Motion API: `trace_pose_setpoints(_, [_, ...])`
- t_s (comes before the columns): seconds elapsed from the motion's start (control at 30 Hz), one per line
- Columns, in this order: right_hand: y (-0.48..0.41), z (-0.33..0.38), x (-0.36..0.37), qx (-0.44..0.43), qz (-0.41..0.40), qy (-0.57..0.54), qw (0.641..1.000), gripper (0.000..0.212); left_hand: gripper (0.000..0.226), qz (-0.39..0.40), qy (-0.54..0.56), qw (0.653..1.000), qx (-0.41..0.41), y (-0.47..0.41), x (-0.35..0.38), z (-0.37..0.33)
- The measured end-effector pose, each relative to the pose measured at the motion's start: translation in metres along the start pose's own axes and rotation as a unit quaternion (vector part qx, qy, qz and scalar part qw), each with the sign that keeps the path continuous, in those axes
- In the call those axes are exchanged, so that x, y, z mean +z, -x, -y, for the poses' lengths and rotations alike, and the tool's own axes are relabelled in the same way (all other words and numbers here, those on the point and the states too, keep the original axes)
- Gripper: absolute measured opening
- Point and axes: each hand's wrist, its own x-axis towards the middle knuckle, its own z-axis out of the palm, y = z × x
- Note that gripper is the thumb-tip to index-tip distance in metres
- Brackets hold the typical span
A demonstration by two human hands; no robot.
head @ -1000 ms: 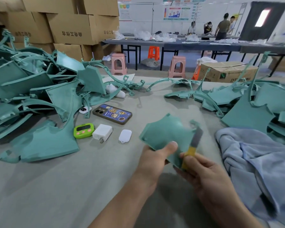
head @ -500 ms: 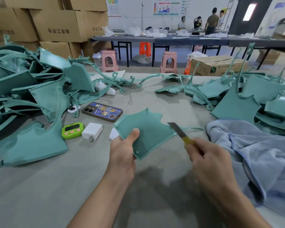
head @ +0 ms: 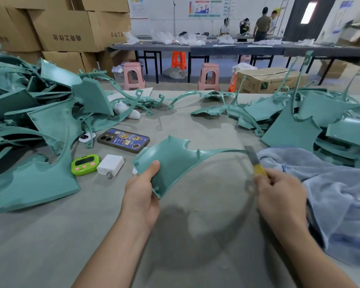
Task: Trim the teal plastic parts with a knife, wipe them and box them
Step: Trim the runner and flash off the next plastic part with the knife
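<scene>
My left hand [head: 142,194] grips a teal plastic part [head: 175,161] by its lower left corner, thumb on top, holding it above the grey table [head: 50,235]. The part's thin curved arm stretches right to the blade tip. My right hand [head: 279,196] holds a yellow-handled knife [head: 255,161], its grey blade pointing up and left and touching the end of that arm. A light blue cloth [head: 330,194] lies bunched at the right, beside my right hand.
Heaps of teal parts lie at the left [head: 33,113] and at the right [head: 320,121]. A phone [head: 123,140], a green timer [head: 85,164] and a white charger [head: 110,165] sit near the left heap. A cardboard box [head: 268,80], stools and people stand beyond the table.
My left hand has turned the part so its thin arm reaches right. The knife has gone from the part's edge outward to the arm's tip.
</scene>
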Motion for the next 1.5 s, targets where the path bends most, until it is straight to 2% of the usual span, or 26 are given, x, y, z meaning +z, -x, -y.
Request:
trace_pose_setpoints(0.07, [0.007,0.003,-0.001,-0.040,0.008,-0.056,0.998,0.032,0.028,-0.001,0.001,1.000,0.000,0.000,0.002,-0.001])
trace_pose_setpoints(0.17, [0.031,0.019,0.007,-0.122,0.066,-0.112,0.984,0.029,0.026,-0.001,-0.005,1.000,-0.002,0.001,0.005,0.001])
trace_pose_setpoints(0.23, [0.024,0.015,0.010,-0.091,0.059,-0.092,0.990,0.030,0.020,-0.001,0.003,1.000,0.000,0.001,0.004,0.000])
trace_pose_setpoints(0.3, [0.005,0.004,0.004,-0.007,0.009,-0.049,0.999,0.035,0.012,-0.004,0.005,1.000,0.001,0.002,0.000,-0.004])
trace_pose_setpoints(0.37, [-0.006,-0.004,-0.006,0.028,-0.026,-0.010,0.999,0.039,0.010,-0.001,0.005,1.000,-0.001,0.002,-0.001,-0.009])
trace_pose_setpoints(0.43, [-0.002,-0.002,-0.007,-0.023,-0.033,-0.043,0.998,0.036,0.010,0.002,0.001,1.000,-0.004,0.003,0.001,-0.010])
trace_pose_setpoints(0.5, [0.012,0.010,0.000,-0.099,0.003,-0.120,0.988,0.032,0.011,0.002,0.003,1.000,-0.010,0.004,0.003,-0.009])
trace_pose_setpoints(0.57, [0.017,0.012,0.009,-0.121,0.051,-0.147,0.980,0.029,0.011,0.007,0.019,1.000,-0.017,0.006,0.005,-0.009])
trace_pose_setpoints(0.7, [-0.012,-0.014,0.005,0.026,0.014,-0.014,0.999,0.032,0.014,0.008,0.036,0.999,-0.027,0.009,0.003,-0.015])
trace_pose_setpoints(0.77, [-0.016,-0.022,-0.001,0.046,0.014,0.009,0.999,0.036,0.022,0.029,0.023,0.999,-0.006,0.010,0.004,-0.015])
trace_pose_setpoints(0.83, [-0.012,-0.016,0.001,0.034,0.043,-0.131,0.990,0.032,0.024,0.059,-0.028,0.996,0.059,0.012,0.006,-0.010])
trace_pose_setpoints(0.87, [-0.008,-0.010,0.002,0.046,0.065,-0.232,0.970,0.029,0.029,0.069,-0.055,0.991,0.101,0.014,0.008,-0.005])
trace_pose_setpoints(0.93, [-0.002,0.000,0.004,0.103,0.113,-0.390,0.908,0.025,0.039,0.099,-0.089,0.976,0.173,0.018,0.011,0.002])
trace_pose_setpoints(1.0, [-0.001,0.004,0.005,0.172,0.164,-0.473,0.848,0.022,0.044,0.151,-0.129,0.951,0.236,0.019,0.009,0.006])
trace_pose_setpoints(1.07, [0.000,0.007,0.006,0.229,0.210,-0.535,0.785,0.021,0.053,0.183,-0.229,0.910,0.294,0.017,0.003,0.010])
trace_pose_setpoints(1.1, [0.000,0.007,0.007,0.244,0.232,-0.560,0.757,0.021,0.055,0.190,-0.299,0.875,0.329,0.015,-0.002,0.013])
trace_pose_setpoints(1.13, [0.000,0.007,0.007,0.250,0.254,-0.574,0.737,0.023,0.056,0.198,-0.380,0.823,0.374,0.015,-0.005,0.015])
trace_pose_setpoints(1.17, [0.000,0.006,0.006,0.247,0.278,-0.579,0.726,0.028,0.054,0.205,-0.459,0.753,0.425,0.016,-0.007,0.017])
trace_pose_setpoints(1.2, [0.000,0.007,0.006,0.240,0.298,-0.577,0.721,0.032,0.049,0.217,-0.513,0.685,0.469,0.016,-0.008,0.019])
trace_pose_setpoints(1.23, [0.000,0.006,0.006,0.231,0.308,-0.575,0.722,0.032,0.043,0.227,-0.543,0.637,0.498,0.017,-0.009,0.020])
trace_pose_setpoints(1.27, [0.000,0.006,0.006,0.224,0.309,-0.574,0.724,0.027,0.038,0.231,-0.557,0.609,0.516,0.017,-0.008,0.021])
trace_pose_setpoints(1.33, [0.004,0.006,0.007,0.204,0.293,-0.564,0.745,0.017,0.032,0.222,-0.551,0.588,0.549,0.018,-0.007,0.021])
trace_pose_setpoints(1.4, [0.008,0.006,0.010,0.171,0.261,-0.502,0.806,0.010,0.041,0.198,-0.544,0.585,0.567,0.020,-0.005,0.022])
trace_pose_setpoints(1.43, [0.008,0.005,0.012,0.155,0.240,-0.468,0.836,0.014,0.051,0.171,-0.549,0.590,0.566,0.021,-0.004,0.023])
trace_pose_setpoints(1.47, [0.008,0.004,0.013,0.144,0.220,-0.448,0.855,0.018,0.060,0.134,-0.544,0.620,0.549,0.022,-0.003,0.024])
trace_pose_setpoints(1.5, [0.007,0.003,0.013,0.139,0.204,-0.444,0.861,0.019,0.065,0.100,-0.517,0.689,0.498,0.023,-0.001,0.024])
